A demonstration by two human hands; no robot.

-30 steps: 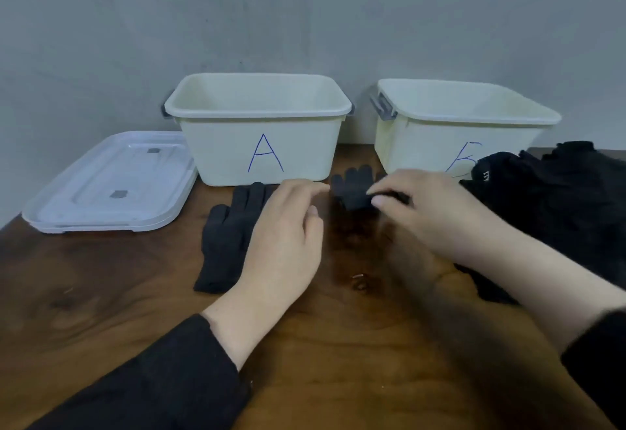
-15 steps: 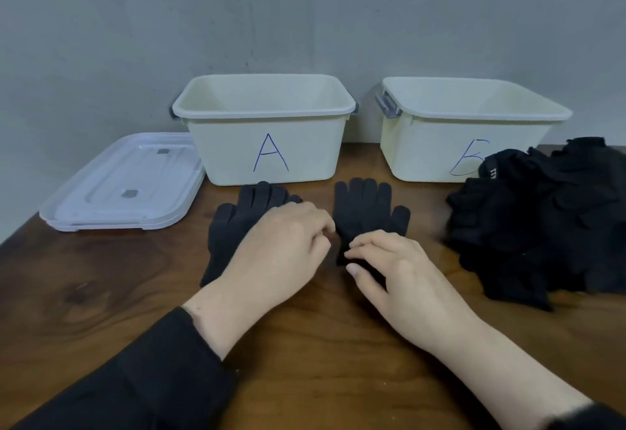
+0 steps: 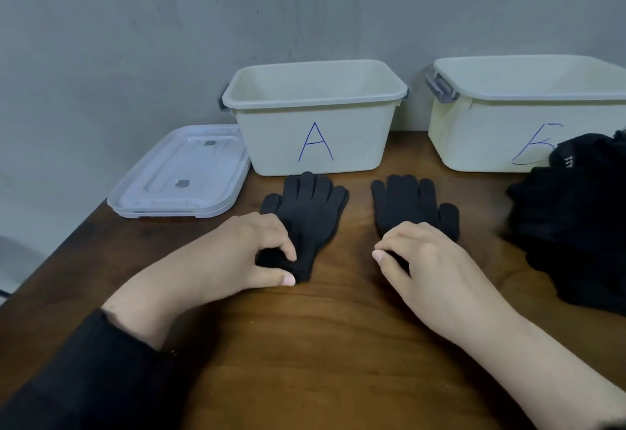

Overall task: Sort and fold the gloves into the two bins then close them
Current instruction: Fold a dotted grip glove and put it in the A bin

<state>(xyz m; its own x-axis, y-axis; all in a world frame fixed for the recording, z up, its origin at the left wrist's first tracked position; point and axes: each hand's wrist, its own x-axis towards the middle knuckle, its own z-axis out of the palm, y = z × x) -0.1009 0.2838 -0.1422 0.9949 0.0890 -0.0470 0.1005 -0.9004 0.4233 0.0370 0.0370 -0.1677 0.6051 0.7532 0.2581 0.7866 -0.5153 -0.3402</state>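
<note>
Gloves flat before bin A — left hand pinches left glove cuff, right hand pinches right glove cuff. Advice: align cuffs squarely before folding.

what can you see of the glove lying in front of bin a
The left glove is a dark grey knit, lying flat on the wooden table, fingers spread toward bin A, thumb to the left. The left hand pinches its cuff end between thumb and fingers. It lies apart from the other glove.
</note>
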